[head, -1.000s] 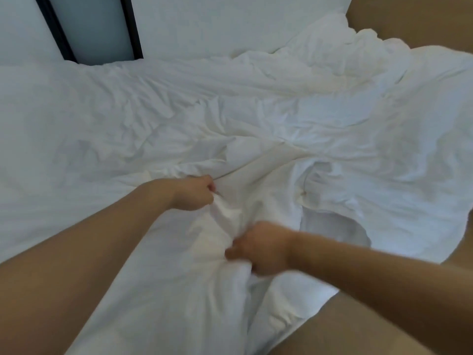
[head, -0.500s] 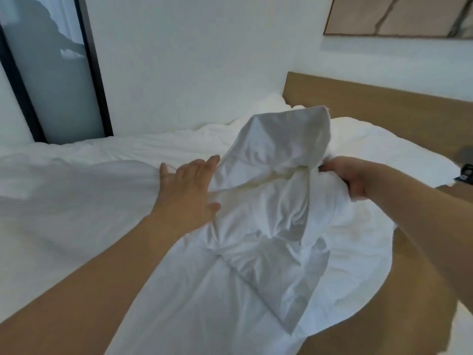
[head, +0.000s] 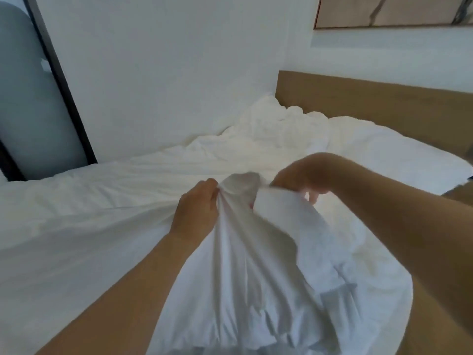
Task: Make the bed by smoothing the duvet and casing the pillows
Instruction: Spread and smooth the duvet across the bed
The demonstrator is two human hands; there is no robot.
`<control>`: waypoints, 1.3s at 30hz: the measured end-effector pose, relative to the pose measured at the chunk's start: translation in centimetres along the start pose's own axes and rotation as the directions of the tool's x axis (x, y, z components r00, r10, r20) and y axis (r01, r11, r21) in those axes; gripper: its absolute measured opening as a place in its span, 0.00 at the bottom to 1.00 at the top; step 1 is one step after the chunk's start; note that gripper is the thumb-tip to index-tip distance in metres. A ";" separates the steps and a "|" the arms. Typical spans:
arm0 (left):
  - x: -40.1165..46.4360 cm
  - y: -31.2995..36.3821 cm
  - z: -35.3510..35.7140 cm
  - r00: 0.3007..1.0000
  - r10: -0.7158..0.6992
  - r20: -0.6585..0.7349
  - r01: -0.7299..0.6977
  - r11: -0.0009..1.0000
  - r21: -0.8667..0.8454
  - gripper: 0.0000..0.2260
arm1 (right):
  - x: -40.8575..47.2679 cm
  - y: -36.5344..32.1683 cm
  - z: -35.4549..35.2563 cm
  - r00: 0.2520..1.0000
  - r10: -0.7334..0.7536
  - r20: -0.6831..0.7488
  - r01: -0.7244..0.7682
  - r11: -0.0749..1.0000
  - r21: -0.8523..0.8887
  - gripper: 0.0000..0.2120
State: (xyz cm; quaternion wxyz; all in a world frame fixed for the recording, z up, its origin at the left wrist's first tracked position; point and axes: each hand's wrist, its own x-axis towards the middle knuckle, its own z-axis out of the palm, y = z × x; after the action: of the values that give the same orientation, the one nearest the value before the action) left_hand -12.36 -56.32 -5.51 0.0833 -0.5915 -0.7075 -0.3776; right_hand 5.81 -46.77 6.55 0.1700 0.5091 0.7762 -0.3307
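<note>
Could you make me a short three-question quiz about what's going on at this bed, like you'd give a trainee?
1. True or false: both hands grip the bunched white cloth.
2. Which stands behind the bed? A) a wooden headboard B) a metal rail C) a curtain
3. Fill in: the cloth held by the left hand and right hand is lifted ___ the duvet, not lying flat on it.

Key: 1 true. 2 A. 3 above. The fingers of both hands curl into the cloth at its top; whether it is a pillowcase or part of the duvet cover cannot be told.
</note>
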 end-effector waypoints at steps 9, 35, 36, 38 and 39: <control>19.3 12.2 -16.9 0.945 -0.094 0.313 0.042 0.985 0.169 0.09 | -12.8 -7.6 -20.8 0.893 -0.276 -0.354 0.055 0.850 -0.524 0.06; 40.2 25.0 -31.4 0.781 -0.586 0.216 0.601 0.799 -0.005 0.10 | -37.8 -14.9 -56.5 0.448 -0.220 -0.867 -0.231 0.908 -0.350 0.13; 40.5 24.3 -31.4 0.747 -0.631 0.209 0.661 0.739 -0.132 0.08 | -36.7 -14.0 -55.8 0.481 -0.173 -0.859 -0.275 0.901 -0.336 0.13; 43.2 23.8 -32.1 0.764 -0.628 0.149 0.641 0.711 -0.290 0.06 | -34.6 -13.0 -53.5 0.552 -0.125 -0.825 -0.329 0.876 -0.353 0.15; 45.0 24.0 -33.0 0.806 -0.579 0.125 0.582 0.734 -0.350 0.06 | -33.3 -12.8 -51.8 0.598 -0.134 -0.790 -0.280 0.889 -0.363 0.18</control>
State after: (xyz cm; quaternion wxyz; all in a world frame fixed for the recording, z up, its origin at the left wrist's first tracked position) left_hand -14.46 -42.00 53.47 -0.1548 -0.3477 -0.7720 -0.5091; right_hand 12.16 -37.13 68.40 -0.0676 0.5804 0.8012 0.1287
